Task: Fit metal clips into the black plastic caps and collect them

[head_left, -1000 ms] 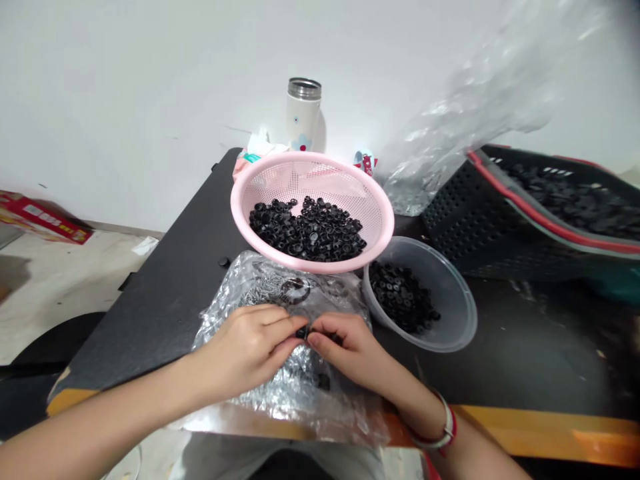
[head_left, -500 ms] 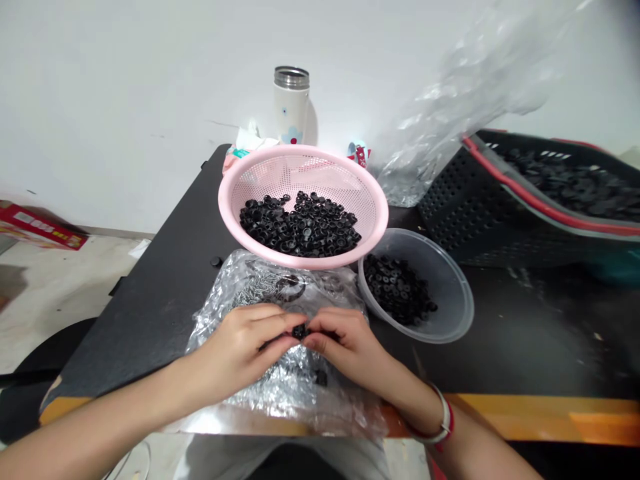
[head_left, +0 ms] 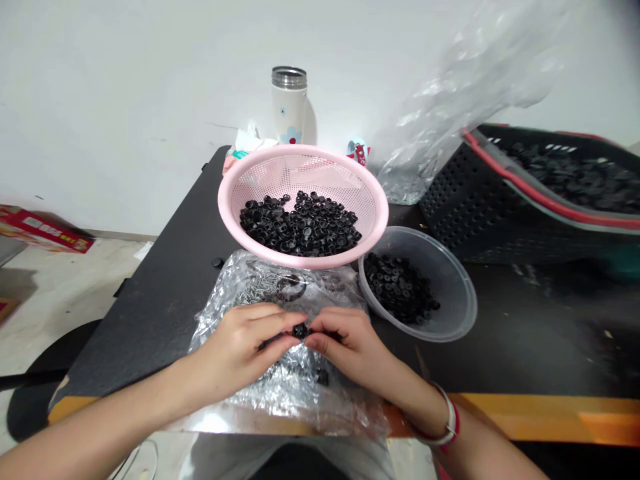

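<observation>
Above the plastic bag (head_left: 300, 403), a small black part (head_left: 299, 330) was pinched by the left hand (head_left: 253, 340), nearly closed; whether anything was gripped by the right hand (head_left: 350, 343), similarly closed beside it, could not be told. Under uneven pressure, the part could be flicked away.

Your forearms (head_left: 143, 407) are bare and slender as far up as they show; your left grip (head_left: 250, 340) is a bare hand with slim fingers; your right grip (head_left: 353, 343) is likewise a bare hand, and above its wrist you wear two narrow bands, a whitish band (head_left: 449, 419) with a red band (head_left: 457, 423) on the elbow side; a dark shape (head_left: 295, 465) fills your lap, too unclear to tell as a garment.
</observation>
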The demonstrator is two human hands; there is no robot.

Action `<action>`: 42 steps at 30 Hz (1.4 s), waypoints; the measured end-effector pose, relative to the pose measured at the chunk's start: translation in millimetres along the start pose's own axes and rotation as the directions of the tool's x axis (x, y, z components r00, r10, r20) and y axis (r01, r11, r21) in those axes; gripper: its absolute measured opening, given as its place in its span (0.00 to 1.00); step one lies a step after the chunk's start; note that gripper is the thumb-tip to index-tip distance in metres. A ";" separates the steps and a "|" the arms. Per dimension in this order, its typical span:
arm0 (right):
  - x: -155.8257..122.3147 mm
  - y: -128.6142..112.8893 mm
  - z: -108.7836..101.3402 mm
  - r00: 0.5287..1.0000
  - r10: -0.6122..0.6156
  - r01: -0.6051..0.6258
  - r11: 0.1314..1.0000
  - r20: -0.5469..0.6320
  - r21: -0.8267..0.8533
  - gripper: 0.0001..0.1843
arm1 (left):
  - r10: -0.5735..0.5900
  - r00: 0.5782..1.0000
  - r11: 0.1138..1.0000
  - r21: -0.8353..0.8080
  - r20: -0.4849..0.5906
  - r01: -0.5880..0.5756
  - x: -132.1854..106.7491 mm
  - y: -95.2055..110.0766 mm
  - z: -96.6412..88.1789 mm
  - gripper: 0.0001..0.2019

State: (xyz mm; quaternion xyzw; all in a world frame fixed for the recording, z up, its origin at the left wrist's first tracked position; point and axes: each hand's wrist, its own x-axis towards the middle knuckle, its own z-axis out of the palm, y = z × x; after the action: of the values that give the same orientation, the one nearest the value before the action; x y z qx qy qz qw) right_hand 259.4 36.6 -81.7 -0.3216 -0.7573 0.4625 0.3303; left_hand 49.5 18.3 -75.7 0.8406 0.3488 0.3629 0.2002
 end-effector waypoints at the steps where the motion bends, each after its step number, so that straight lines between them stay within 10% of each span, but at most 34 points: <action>1: 0.0 0.5 0.3 1.000 0.001 -0.001 1.000 0.002 0.001 0.14 | -0.003 1.000 1.000 -0.007 0.005 0.003 -0.2 0.3 -0.1 0.11; 10: -0.3 1.8 5.0 0.986 0.163 -0.164 0.979 0.020 0.122 0.18 | 0.034 0.999 0.999 -0.027 0.013 -0.033 0.9 1.1 -0.1 0.09; 16: -0.8 3.0 9.5 0.893 0.425 -0.444 0.775 0.149 0.450 0.23 | 0.049 0.999 0.995 -0.088 -0.018 -0.051 3.7 3.1 -0.4 0.08; 42: -4.2 1.0 11.8 0.894 0.328 -0.447 0.705 0.305 0.550 0.14 | 0.139 0.988 0.989 -0.035 -0.075 -0.142 -0.2 -3.4 5.3 0.12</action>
State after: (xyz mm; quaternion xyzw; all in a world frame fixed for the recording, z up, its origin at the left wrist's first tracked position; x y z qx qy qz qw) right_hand 252.7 27.8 -87.6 -0.3065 -0.5101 0.7673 0.2390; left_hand 51.9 20.0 -81.3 0.8452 0.2885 0.4130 0.1782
